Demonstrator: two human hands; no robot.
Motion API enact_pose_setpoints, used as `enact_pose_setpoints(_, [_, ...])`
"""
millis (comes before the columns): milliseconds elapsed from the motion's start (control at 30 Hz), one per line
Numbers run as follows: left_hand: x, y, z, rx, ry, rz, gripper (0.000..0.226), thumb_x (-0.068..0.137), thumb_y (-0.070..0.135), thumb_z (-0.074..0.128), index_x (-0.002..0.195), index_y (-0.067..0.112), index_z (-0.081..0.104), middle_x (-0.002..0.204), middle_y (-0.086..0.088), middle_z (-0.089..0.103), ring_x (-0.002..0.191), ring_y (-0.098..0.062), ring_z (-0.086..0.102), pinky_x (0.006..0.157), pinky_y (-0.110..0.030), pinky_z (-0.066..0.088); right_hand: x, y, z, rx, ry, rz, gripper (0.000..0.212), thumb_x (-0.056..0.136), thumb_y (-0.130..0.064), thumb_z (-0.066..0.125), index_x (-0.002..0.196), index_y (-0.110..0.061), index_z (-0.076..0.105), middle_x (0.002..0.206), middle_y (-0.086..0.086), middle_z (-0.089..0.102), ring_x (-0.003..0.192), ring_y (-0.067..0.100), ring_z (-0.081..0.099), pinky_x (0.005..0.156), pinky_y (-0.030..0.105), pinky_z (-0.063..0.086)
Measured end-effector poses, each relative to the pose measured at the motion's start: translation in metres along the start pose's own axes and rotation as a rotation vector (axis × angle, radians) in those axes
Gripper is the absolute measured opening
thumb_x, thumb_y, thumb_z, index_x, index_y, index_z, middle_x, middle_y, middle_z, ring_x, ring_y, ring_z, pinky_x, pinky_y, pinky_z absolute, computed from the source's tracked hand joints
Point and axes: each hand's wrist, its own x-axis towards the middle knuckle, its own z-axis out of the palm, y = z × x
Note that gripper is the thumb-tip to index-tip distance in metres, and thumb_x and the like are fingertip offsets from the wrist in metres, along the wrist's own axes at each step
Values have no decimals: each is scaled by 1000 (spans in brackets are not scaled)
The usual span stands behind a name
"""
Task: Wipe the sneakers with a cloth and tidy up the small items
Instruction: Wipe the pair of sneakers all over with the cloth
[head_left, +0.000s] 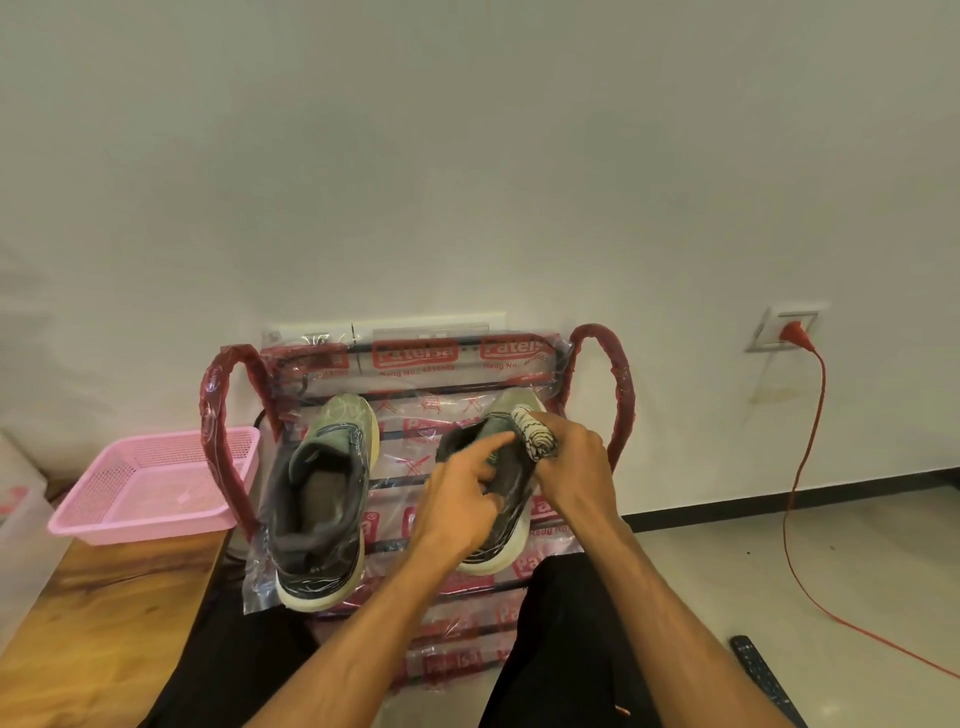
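Both forearms reach far over the lap to the right sneaker (511, 548), lying toe-far, heel-near on the wrapped chair (395, 467). Its collar is gripped by the left hand (457, 499); the right hand (576, 462) — just right of the tongue — clenches a rolled cloth (532, 436) touching the upper. The wipe likely runs along that axis.

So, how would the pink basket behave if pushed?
The pink basket looks like thin perforated plastic, so probably light. On the smooth wooden table it would likely slide, not tip. It sits near the edge, so it might fall.
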Motion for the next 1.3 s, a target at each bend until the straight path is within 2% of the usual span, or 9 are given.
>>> enact_pose_setpoints(100, [3,7,-13,-388,108,-90,71,75,-19,66,123,33,63,94,-3,72,79,-17,71,65,-26,59,4,-6,-2,-6,40,-11,41,85,-2,66,119,-24,67,104,0,72,90,17,66,79,35,57])
enact_pose_setpoints(200, [6,4,-22,-628,164,-136,65,73,-18,70,117,29,68,101,-9,73,92,-21,71,77,-34,60,7,-12,1,-66,32,-53,40,84,1,62,115,-24,68,100,-1,73,87,19,67,77,34,56])
enact_pose_setpoints(467, [-13,-36,-21,-711,137,-239,50,75,-13,72,112,19,68,100,-9,74,88,-20,72,69,-25,57,-7,-20,16,-359,-107,-295,57,77,10,57,124,-22,62,120,1,67,108,25,61,84,38,51])
enact_pose_setpoints(567, [-16,-35,-25,-472,172,-170,38,80,-3,74,109,21,68,102,-8,70,85,-12,68,69,-16,54,-10,-23,25,-412,-122,-360,59,76,13,58,127,-17,60,125,2,63,114,23,57,86,37,49])
enact_pose_setpoints(667, [-25,-34,-31,25,170,-50,47,85,30,74,130,30,59,124,4,65,104,-6,62,93,-28,53,-12,-27,32,-462,-140,-416,52,83,5,61,131,-15,58,135,3,58,127,23,50,99,34,44])
enact_pose_setpoints(800, [-46,-33,-22,545,10,34,81,90,63,50,155,27,18,163,4,5,148,-14,16,117,-38,29,-13,-26,30,-492,-185,-435,57,86,7,58,138,-13,51,145,6,49,137,25,39,110,35,34])
enact_pose_setpoints(1033, [-59,-33,-5,731,9,116,96,86,78,21,155,14,2,163,-5,2,150,-14,-1,122,-31,7,-7,-21,25,-579,-288,-575,58,87,5,60,139,-16,50,146,3,47,139,23,37,112,36,33])
enact_pose_setpoints(1167, [-57,-26,2,761,-13,46,99,87,75,35,155,14,-2,162,-14,-4,150,-24,2,121,-37,10,1,-26,24,-607,-245,-591,47,88,1,61,133,-12,56,140,6,54,135,25,43,109,36,36])
enact_pose_setpoints(1300, [-59,-23,7,689,10,14,85,91,62,47,153,20,6,161,-19,-1,145,-30,24,116,-39,27,-6,-19,25,-603,-339,-710,50,83,9,59,129,-9,61,136,9,57,132,30,47,106,41,39])
